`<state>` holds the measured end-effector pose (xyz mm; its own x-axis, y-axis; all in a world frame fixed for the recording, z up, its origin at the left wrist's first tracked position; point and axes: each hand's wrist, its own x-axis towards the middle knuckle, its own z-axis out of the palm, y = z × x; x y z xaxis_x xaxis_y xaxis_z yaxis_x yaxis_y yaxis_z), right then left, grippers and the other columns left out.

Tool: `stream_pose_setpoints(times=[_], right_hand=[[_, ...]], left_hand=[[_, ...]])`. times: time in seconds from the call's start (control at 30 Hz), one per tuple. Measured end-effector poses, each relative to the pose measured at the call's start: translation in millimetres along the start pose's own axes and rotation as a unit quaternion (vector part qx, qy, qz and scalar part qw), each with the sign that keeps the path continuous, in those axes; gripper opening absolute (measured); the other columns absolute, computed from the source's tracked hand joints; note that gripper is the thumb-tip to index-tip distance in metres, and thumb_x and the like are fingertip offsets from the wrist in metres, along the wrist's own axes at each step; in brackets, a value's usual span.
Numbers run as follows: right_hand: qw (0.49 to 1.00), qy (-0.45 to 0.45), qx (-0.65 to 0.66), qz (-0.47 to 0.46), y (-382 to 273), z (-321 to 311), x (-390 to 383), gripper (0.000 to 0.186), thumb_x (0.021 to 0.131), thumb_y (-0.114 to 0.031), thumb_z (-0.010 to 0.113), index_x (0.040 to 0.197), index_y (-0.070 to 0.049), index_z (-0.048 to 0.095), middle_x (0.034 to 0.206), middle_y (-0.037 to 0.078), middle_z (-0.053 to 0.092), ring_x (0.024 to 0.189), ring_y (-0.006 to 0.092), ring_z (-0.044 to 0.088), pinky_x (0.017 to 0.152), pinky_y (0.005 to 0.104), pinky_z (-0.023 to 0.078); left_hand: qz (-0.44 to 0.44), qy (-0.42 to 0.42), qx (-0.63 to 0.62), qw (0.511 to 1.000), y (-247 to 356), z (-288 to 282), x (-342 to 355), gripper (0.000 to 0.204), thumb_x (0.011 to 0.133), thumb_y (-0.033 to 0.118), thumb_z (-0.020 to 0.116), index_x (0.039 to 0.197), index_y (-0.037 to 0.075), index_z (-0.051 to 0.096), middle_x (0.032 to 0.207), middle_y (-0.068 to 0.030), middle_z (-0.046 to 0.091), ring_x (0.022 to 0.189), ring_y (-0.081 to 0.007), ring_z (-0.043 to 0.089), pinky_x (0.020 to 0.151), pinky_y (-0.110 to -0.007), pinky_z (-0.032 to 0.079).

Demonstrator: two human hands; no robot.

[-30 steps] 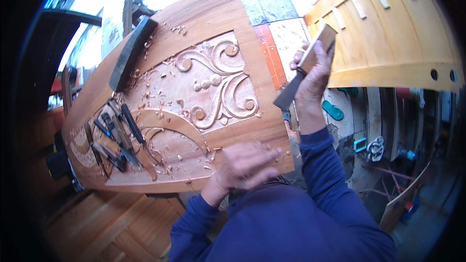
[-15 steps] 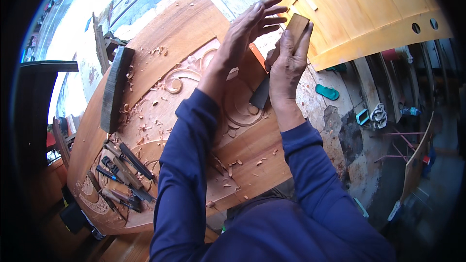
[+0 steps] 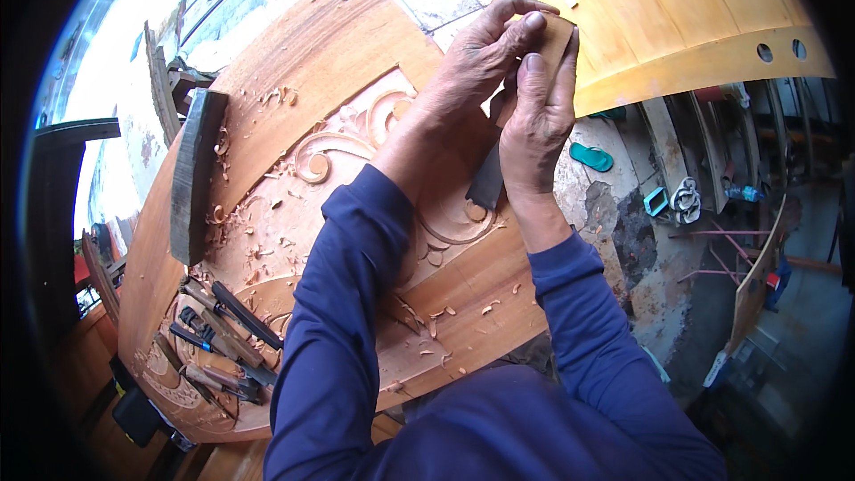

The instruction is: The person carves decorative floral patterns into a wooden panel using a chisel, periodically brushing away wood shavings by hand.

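Beyond the far right edge of the carved wooden panel (image 3: 499,254), my right hand (image 3: 539,116) is closed round a flat brown block (image 3: 556,40), thumb along its face. My left hand (image 3: 485,53) meets it there, fingers bent over the block's far end and thumb against its side. Whether something small sits between the fingers is hidden. Below the hands, a dark flat strip (image 3: 487,183) lies slanted over the panel's carving, its upper end hidden by my right hand. Carved scrolls (image 3: 316,160) and wood shavings show left of my forearms.
Several chisels and carving tools (image 3: 223,338) lie bunched at the panel's lower left. A dark wooden beam (image 3: 198,178) rests on its left side. A yellow wooden panel (image 3: 677,27) stands at upper right. On the floor are a green slipper (image 3: 591,157) and a white slipper (image 3: 686,200).
My left hand, spread and apart from the block before, has come right and curled its fingers over the block's end. My right hand keeps its hold. The whole view has shifted slightly.
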<state>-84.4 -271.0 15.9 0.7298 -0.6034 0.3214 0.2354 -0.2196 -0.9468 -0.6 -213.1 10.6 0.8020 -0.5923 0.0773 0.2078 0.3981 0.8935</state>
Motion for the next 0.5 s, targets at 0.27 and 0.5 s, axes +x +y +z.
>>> stream_pose_setpoints(times=[0.27, 0.5], right_hand=[[0.995, -0.001, 0.071, 0.065, 3, -3, 1, 0.062, 0.113, -0.026, 0.055, 0.164, 0.002, 0.034, 0.118, 0.011, 0.069, 0.095, 0.0143, 0.066, 0.083, 0.0286, 0.056], [0.995, -0.019, 0.096, 0.003, -3, 6, -5, 0.063, 0.114, -0.024, 0.055, 0.166, 0.002, 0.030, 0.112, 0.007, 0.068, 0.091, 0.0102, 0.061, 0.079, 0.0245, 0.053]], left_hand=[[0.052, 0.044, 0.102, 0.992, -2, -7, -4, 0.047, 0.114, 0.047, 0.050, 0.138, 0.010, 0.065, 0.102, -0.0035, 0.070, 0.089, -0.0072, 0.063, 0.080, -0.026, 0.053], [0.085, 0.020, -0.029, 0.996, 10, 0, -9, 0.044, 0.111, 0.043, 0.058, 0.138, 0.009, 0.067, 0.108, -0.0046, 0.072, 0.096, -0.0100, 0.066, 0.086, -0.027, 0.054]])
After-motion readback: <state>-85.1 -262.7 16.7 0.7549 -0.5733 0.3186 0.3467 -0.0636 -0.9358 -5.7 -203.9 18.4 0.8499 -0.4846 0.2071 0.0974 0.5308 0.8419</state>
